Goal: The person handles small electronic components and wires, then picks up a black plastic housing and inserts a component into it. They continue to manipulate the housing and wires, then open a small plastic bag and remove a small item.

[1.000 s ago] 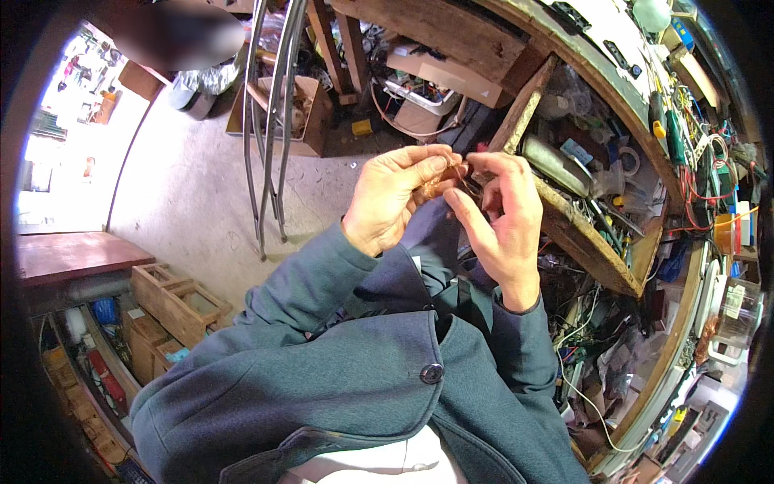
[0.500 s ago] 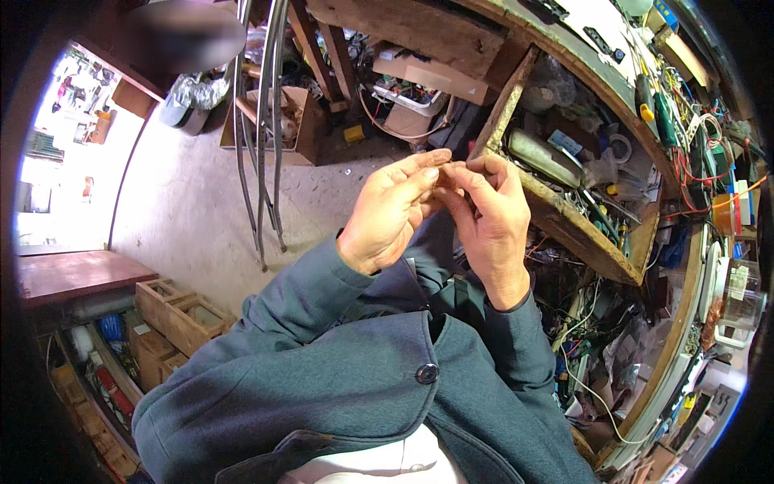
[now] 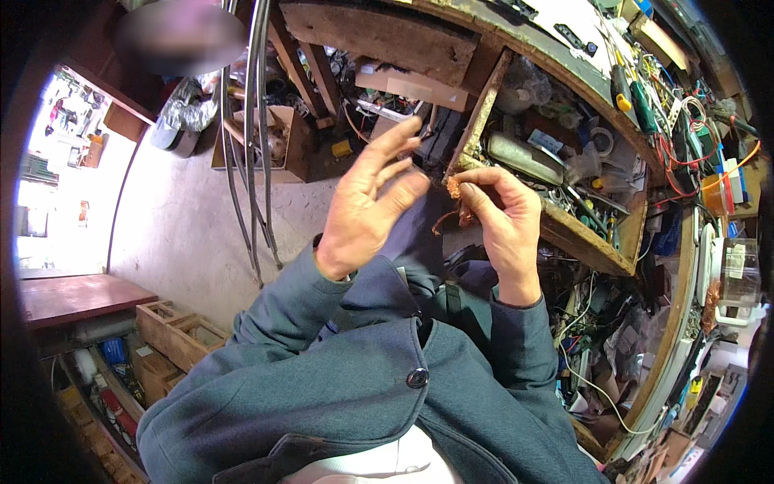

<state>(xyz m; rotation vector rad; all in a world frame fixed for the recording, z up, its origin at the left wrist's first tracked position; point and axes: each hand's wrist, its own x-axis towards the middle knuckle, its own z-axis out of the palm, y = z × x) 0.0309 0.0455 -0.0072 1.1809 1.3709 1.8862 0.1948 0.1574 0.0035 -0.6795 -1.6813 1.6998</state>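
Observation:
Between the thumb and fingers of my right hand (image 3: 513, 228) is a small tangle of copper-coloured wire (image 3: 454, 189). A loose end of it curls down below the fingertips. My left hand (image 3: 367, 206) is apart from the wire, a short way to its left, with fingers spread and nothing in them. Both hands are raised in front of my dark coat, just left of an open wooden drawer (image 3: 592, 252). The part of the wire inside my right hand's grip is hidden.
The drawer holds tools, a tape roll (image 3: 601, 142) and plastic bags. Cables and screwdrivers crowd the workbench (image 3: 484, 24) at the right. Thin metal legs (image 3: 256, 145) stand at left, before a cardboard box (image 3: 282, 143). Wooden crates (image 3: 181, 323) sit lower left.
My left hand has let go and drawn away to the left, its fingers opening. My right hand keeps its pinch, and the copper wire now shows. The view has shifted slightly.

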